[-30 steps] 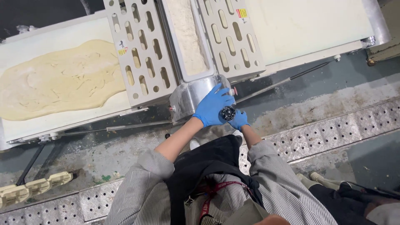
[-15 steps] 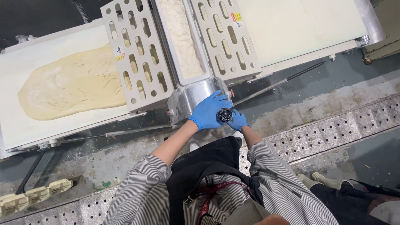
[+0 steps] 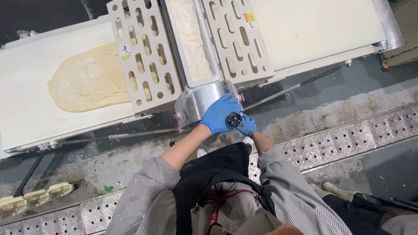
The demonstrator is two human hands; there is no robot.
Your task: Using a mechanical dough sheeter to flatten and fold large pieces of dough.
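Both my hands wear blue gloves and meet at a black round knob [image 3: 234, 119] on the front of a dough sheeter's steel housing [image 3: 198, 102]. My left hand [image 3: 220, 114] lies over the knob and housing, fingers curled around the knob's left side. My right hand [image 3: 248, 126] grips the knob from below right. A flat sheet of pale dough [image 3: 89, 80] lies on the left conveyor belt [image 3: 26, 100], partly under the perforated guard [image 3: 143, 52]. Flour fills the trough [image 3: 189, 37] between the two guards.
The right conveyor belt [image 3: 313, 26] carries nothing. A thin rod [image 3: 305, 82] runs along the machine's front. Perforated metal floor plates [image 3: 348, 139] run across below me. A person's dark clothing and shoe [image 3: 335, 189] show at lower right. Cream chain-like links [image 3: 35, 198] lie at lower left.
The dough sheet has travelled rightward on the left belt, further under the guard. Both hands stay on the knob, shifted slightly.
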